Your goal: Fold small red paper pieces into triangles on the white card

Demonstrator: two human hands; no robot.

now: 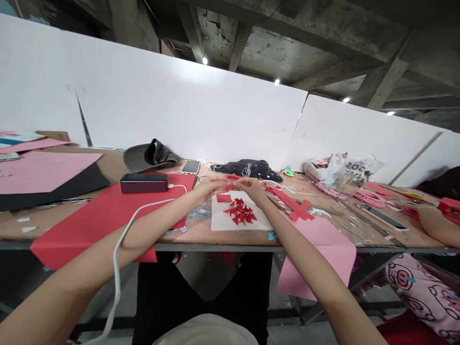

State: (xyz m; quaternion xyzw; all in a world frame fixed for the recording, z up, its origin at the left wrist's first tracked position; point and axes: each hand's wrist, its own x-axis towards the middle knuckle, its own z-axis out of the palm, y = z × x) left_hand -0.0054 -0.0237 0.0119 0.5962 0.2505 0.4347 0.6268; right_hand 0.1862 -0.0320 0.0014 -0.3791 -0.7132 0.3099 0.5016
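My left hand (211, 186) and my right hand (251, 188) meet over the workbench, fingers pinched on a small red paper piece (233, 178) held between them. Just below lies a white sheet (219, 220) carrying a heap of small folded red paper triangles (240, 212) and one red rectangle (224, 197). Both forearms reach in from the bottom of the view. A white cable (120, 249) drapes over my left arm.
A red sheet (89, 220), a black power bank (144, 183), a phone (190, 166) and a grey cap (149, 155) lie left. Pink paper (323, 254) overhangs the bench edge. Red strips (291, 203), a plastic bag (338, 172) and another person's arm (436, 223) are right.
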